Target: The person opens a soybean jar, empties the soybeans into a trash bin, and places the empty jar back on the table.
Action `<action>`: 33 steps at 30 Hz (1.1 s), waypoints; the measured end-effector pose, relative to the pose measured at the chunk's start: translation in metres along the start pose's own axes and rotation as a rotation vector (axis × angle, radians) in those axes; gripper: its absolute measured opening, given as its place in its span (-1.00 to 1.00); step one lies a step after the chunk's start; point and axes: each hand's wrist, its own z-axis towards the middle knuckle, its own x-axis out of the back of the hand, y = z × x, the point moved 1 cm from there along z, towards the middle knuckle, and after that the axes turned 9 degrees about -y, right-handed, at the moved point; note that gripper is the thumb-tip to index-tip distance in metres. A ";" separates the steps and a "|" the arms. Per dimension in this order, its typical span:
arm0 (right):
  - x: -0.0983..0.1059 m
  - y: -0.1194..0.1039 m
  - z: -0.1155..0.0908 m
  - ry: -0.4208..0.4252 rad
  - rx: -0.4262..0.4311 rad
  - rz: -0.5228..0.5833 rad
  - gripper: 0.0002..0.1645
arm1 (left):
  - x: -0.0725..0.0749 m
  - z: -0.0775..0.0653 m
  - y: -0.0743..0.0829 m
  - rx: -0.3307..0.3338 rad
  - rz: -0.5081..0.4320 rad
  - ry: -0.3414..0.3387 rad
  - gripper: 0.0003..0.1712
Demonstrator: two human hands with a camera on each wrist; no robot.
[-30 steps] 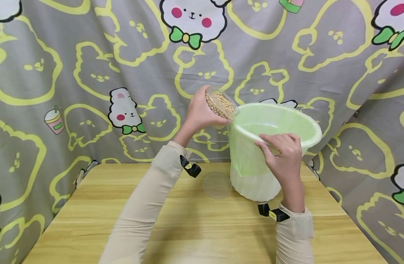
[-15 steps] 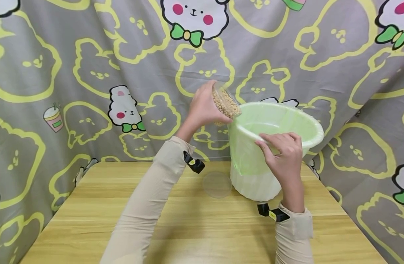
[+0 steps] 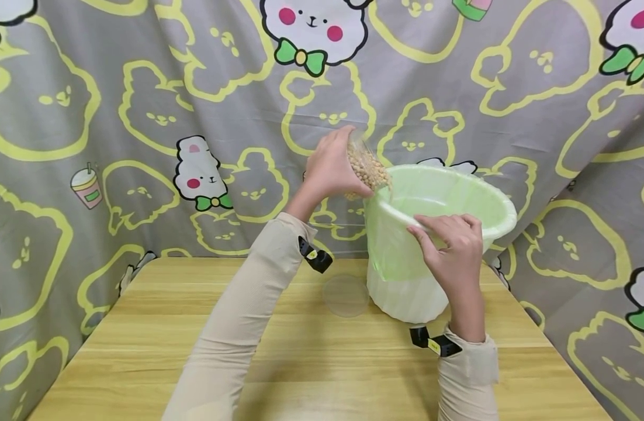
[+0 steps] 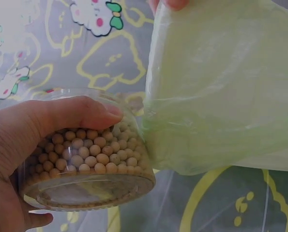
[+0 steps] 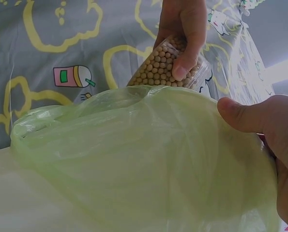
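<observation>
My left hand [image 3: 332, 166] grips a clear jar [image 4: 98, 186] of round, pale soybeans [image 3: 365, 166], thumb on the near side and fingers behind. The jar is tipped to the right, its mouth at the left rim of a white trash bin [image 3: 406, 301]. Beans lie against the mouth end, some right at the bin's rim. A light green bag [image 3: 401, 245] lines the bin and folds down over its outside. My right hand [image 3: 453, 248] holds the bin's near rim through the bag, its thumb [image 5: 240, 113] on the outer side in the right wrist view.
A round, clear lid [image 3: 346, 296] lies flat on the wooden table [image 3: 311, 362], left of the bin. Behind the table hangs a grey curtain [image 3: 238, 117] with yellow cartoon outlines. Each sleeve carries a black wrist camera [image 3: 315, 255].
My left hand has moved slightly right and tipped the jar further down, and the beans have slid toward its mouth at the bin's rim. The right hand keeps its place.
</observation>
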 end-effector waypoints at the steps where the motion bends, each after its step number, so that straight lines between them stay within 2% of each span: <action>1: 0.000 0.000 0.000 0.000 -0.001 0.001 -0.79 | 0.000 0.000 0.000 -0.001 0.005 -0.004 0.52; 9: 0.000 -0.001 0.000 0.005 -0.006 0.006 -0.79 | 0.001 0.002 0.002 -0.007 0.019 -0.021 0.51; 17: 0.000 -0.001 0.000 0.007 -0.004 0.007 -0.79 | 0.001 0.002 0.005 -0.010 0.024 -0.007 0.50; 33: 0.000 -0.003 -0.001 -0.002 -0.012 -0.006 -0.78 | -0.001 0.001 0.006 -0.087 0.025 0.017 0.55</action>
